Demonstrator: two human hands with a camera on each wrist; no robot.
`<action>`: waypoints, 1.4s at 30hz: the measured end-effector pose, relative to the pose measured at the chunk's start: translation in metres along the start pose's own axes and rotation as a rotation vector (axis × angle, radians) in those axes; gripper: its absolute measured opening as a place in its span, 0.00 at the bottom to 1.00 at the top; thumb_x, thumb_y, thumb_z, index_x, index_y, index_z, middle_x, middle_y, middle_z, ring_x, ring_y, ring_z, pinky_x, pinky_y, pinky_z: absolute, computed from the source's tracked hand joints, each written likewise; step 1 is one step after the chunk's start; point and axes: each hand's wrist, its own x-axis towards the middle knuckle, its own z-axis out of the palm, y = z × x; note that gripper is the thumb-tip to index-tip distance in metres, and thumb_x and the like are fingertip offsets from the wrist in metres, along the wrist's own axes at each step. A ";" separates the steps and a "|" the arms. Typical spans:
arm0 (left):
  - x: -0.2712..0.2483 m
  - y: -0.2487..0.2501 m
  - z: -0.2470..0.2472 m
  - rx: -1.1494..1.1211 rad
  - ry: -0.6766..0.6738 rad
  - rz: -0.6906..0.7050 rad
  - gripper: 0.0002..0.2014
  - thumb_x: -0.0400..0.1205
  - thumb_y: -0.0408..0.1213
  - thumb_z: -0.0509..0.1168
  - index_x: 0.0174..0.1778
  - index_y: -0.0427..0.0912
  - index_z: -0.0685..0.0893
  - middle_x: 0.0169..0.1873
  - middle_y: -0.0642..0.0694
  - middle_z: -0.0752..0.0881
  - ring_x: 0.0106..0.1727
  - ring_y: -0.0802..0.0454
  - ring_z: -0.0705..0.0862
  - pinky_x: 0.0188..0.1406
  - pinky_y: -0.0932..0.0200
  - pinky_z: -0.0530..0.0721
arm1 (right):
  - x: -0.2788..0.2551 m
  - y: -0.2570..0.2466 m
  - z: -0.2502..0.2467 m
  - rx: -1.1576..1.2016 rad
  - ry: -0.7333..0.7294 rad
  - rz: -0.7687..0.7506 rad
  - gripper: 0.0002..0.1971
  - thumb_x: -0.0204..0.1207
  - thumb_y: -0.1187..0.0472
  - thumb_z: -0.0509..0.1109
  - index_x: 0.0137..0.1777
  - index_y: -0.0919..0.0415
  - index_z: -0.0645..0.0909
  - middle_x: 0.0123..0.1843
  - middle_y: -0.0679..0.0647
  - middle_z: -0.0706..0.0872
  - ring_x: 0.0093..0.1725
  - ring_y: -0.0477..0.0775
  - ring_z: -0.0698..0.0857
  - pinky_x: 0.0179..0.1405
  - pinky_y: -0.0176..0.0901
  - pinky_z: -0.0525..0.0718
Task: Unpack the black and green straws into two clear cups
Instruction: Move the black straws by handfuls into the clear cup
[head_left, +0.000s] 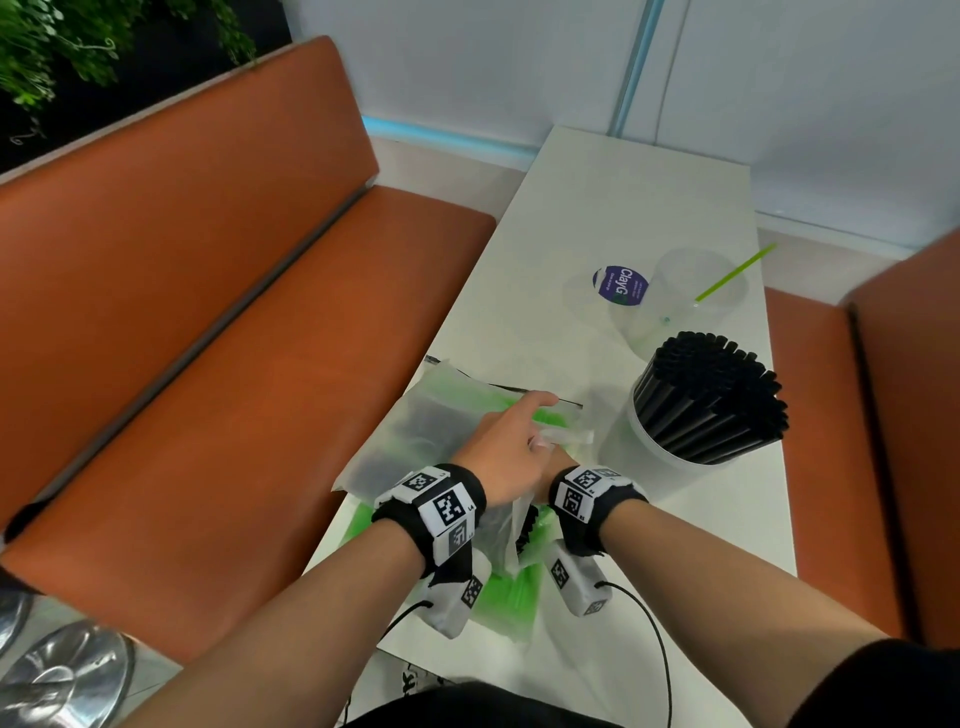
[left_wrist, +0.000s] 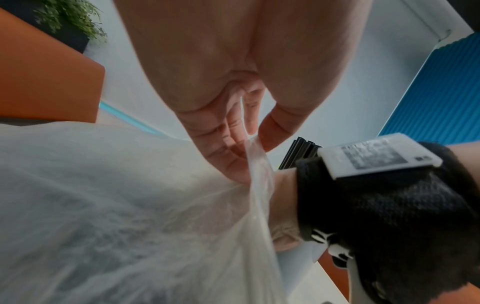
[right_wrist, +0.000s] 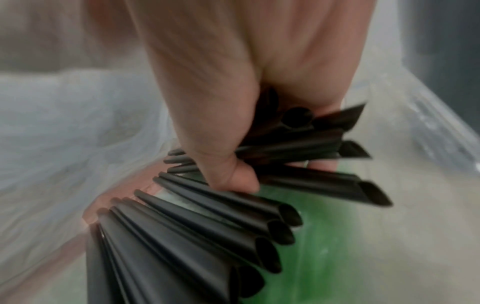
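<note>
A cloudy plastic bag (head_left: 415, 431) lies on the white table (head_left: 623, 197). My left hand (head_left: 506, 441) pinches the bag's open edge (left_wrist: 255, 160) between thumb and fingers (left_wrist: 233, 164). My right hand (head_left: 561, 460) reaches into the bag, mostly hidden in the head view. In the right wrist view that hand (right_wrist: 280, 170) grips a fanned bundle of black straws (right_wrist: 207, 226). A clear cup (head_left: 670, 467) packed with black straws (head_left: 711, 395) stands just right of my hands. Behind it, a second clear cup (head_left: 691, 306) holds one green straw (head_left: 732, 273).
Green straws in packaging (head_left: 511, 597) lie under the bag near the table's front edge. A clear lid with a blue sticker (head_left: 621, 286) sits left of the far cup. Orange benches (head_left: 208, 312) flank the table on both sides; a wall closes the far end.
</note>
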 end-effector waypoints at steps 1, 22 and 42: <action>0.000 0.000 0.000 0.003 0.001 0.003 0.25 0.84 0.34 0.62 0.76 0.57 0.70 0.37 0.53 0.82 0.36 0.62 0.82 0.37 0.73 0.74 | 0.000 0.005 0.002 0.003 0.016 -0.018 0.21 0.80 0.65 0.70 0.72 0.64 0.75 0.52 0.40 0.81 0.42 0.30 0.75 0.31 0.14 0.71; 0.021 0.002 0.002 0.042 0.178 -0.102 0.19 0.84 0.30 0.60 0.69 0.50 0.78 0.45 0.47 0.83 0.46 0.49 0.83 0.54 0.54 0.84 | -0.056 0.032 -0.050 -0.373 0.032 -0.046 0.10 0.71 0.57 0.76 0.49 0.57 0.80 0.43 0.56 0.86 0.42 0.58 0.86 0.38 0.45 0.83; 0.027 0.055 0.016 -0.253 0.208 0.054 0.19 0.88 0.48 0.55 0.75 0.55 0.76 0.72 0.50 0.80 0.74 0.49 0.77 0.79 0.48 0.69 | -0.123 0.094 -0.057 0.160 0.241 -0.059 0.09 0.66 0.60 0.76 0.38 0.48 0.77 0.27 0.46 0.85 0.21 0.37 0.81 0.19 0.26 0.74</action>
